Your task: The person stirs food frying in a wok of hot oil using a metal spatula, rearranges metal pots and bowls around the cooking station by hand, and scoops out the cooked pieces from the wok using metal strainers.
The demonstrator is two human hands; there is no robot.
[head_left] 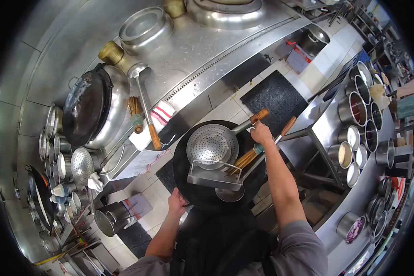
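Both hands (176, 202) (261, 133) curl closed, gripping the black wok (180, 166).

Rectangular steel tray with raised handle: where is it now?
In the head view, the tray is just below centre in the round black wok, beside the perforated steel strainer, right of the left hand.

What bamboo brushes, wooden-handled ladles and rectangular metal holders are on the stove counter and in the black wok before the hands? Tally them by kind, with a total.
Bamboo brushes: 2
Wooden-handled ladles: 2
Rectangular metal holder: 1
Total: 5
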